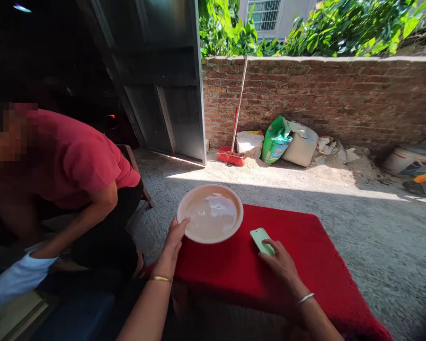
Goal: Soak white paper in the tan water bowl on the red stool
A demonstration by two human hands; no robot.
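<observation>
Outdoor yard with a gritty concrete floor, bounded on the far side by a rough brick wall (323, 94) against which lean a red broom (234, 142) and several filled sacks (284, 142). In the near centre stands a low surface (305, 265) covered in red, fuzzy cloth. At its far left corner sits a round, shallow bowl (210, 213), smooth and pale, holding a glossy, cloudy liquid. The left hand (173, 237) grips the bowl's near rim, thumb hooked over the edge and the fingers out of sight beneath. The right hand (280, 263) lies loosely open on the cloth, fingertips touching a slim, pale green phone (261, 239) just right of the bowl. A one-sided rim grip on a filled bowl favours a level, slow hold; any tilt would likely spill liquid toward the phone. At the left, another person (67, 180) in a red shirt bends down, one hand in a white glove (17, 279).
</observation>
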